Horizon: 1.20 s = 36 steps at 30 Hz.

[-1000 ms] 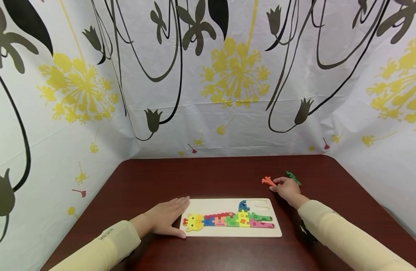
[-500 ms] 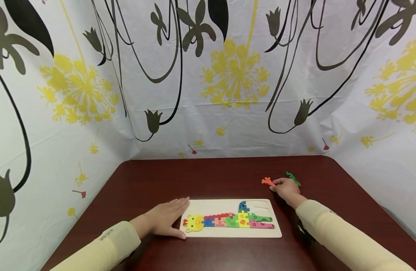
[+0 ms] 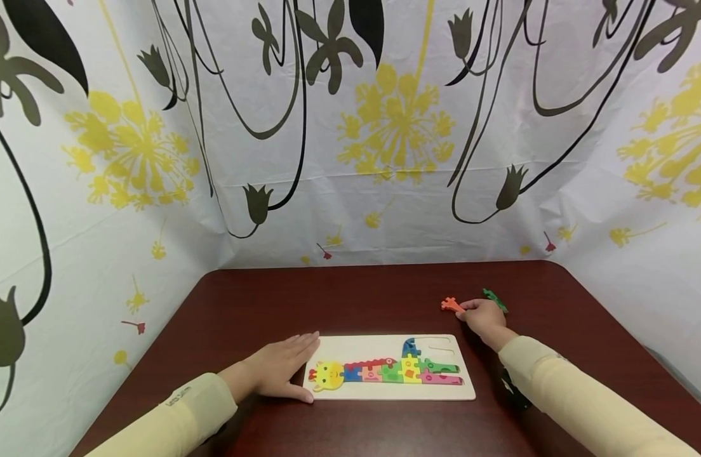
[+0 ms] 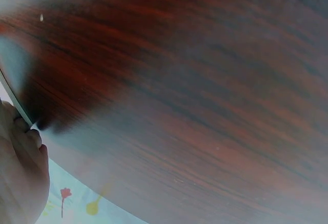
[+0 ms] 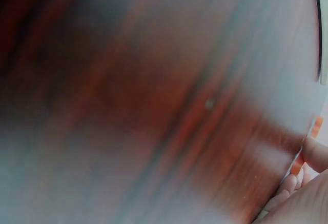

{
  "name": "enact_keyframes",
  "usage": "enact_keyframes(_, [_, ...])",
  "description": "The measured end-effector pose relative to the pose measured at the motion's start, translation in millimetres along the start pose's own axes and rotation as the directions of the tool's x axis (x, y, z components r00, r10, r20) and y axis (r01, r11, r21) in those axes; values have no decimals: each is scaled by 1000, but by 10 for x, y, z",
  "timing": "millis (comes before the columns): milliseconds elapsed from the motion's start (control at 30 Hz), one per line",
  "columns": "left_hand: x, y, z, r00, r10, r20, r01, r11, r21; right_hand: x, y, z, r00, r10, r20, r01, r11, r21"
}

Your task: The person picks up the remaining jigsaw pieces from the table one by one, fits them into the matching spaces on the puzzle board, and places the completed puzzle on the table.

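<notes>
A pale wooden puzzle board (image 3: 362,348) lies on the table, with a colourful giraffe puzzle (image 3: 392,372) set in it, its yellow head at the left end. My left hand (image 3: 282,368) rests at the board's left edge, fingers straight and thumb spread along the near corner. Beyond the board's far right corner, my right hand (image 3: 485,318) pinches an orange puzzle piece (image 3: 451,305) between thumb and fingers. Part of that orange piece (image 5: 298,164) shows beside the thumb in the right wrist view. Just behind the right hand lies a green puzzle piece (image 3: 495,299).
The dark red-brown table (image 3: 350,298) has rounded far corners. A white curtain (image 3: 327,216) with yellow flowers and dark stems hangs behind it and along both sides. Outlined slots (image 3: 440,343) show at the board's upper right.
Both hands, the board and the green piece stay nearly where they were; the right hand keeps its pinch on the orange piece.
</notes>
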<state>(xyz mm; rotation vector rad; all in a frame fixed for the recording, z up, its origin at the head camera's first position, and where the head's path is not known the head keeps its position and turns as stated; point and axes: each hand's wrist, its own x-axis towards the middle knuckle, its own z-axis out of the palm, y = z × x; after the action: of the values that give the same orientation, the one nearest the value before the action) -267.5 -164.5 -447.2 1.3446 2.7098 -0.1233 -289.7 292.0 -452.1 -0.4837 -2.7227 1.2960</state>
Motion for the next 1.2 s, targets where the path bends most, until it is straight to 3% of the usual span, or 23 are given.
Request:
enact_keyframes(533, [0, -1, -14, 1000, -11, 23, 11, 1000, -15, -48, -5, 13, 998, -69, 6, 68, 995, 72])
enact_keyframes(933, [6, -1, -8, 1000, -6, 16, 6, 1000, 10, -89, -44, 40, 988, -151, -10, 151, 988, 12])
enact_keyframes(1200, [-1, 0, -16, 1000, -3, 20, 3, 1000, 6, -150, -60, 1, 975, -220, 30, 220, 976, -1])
